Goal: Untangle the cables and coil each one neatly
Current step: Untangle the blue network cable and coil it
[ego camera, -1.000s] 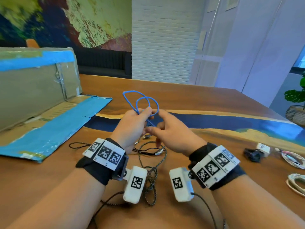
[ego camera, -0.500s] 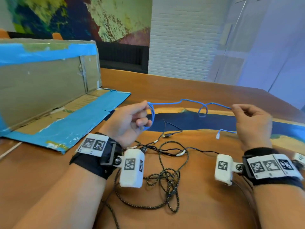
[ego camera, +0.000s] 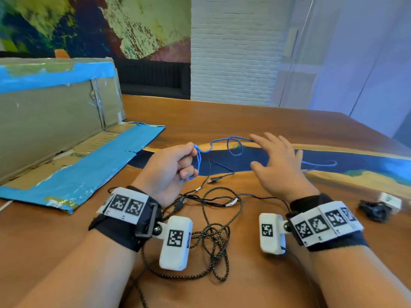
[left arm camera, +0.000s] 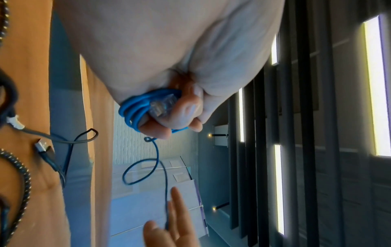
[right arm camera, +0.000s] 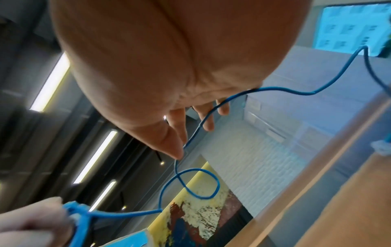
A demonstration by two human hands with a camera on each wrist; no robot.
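My left hand (ego camera: 175, 165) is raised over the table and grips a small coil of the thin blue cable (ego camera: 231, 147). In the left wrist view the coil (left arm camera: 135, 110) wraps my curled fingers, with a clear plug (left arm camera: 162, 105) tucked inside. From there the cable runs right in a slack loop. My right hand (ego camera: 273, 156) is spread flat, fingers straight, and in the right wrist view the blue cable (right arm camera: 198, 127) lies across its fingers without being gripped. A thin black cable with a USB plug (ego camera: 213, 180) and a dark braided cable (ego camera: 213, 236) lie tangled on the table below my wrists.
A cardboard box (ego camera: 51, 112) with blue tape stands at the left, its flap (ego camera: 89, 165) lying on the wooden table (ego camera: 244, 116). At the right edge sit a small white charger (ego camera: 389, 200) and a black bundle (ego camera: 373, 210).
My right hand has let go of the blue cable, opened flat and moved left toward my left hand. The cable, stretched taut before, now sags into a loop.
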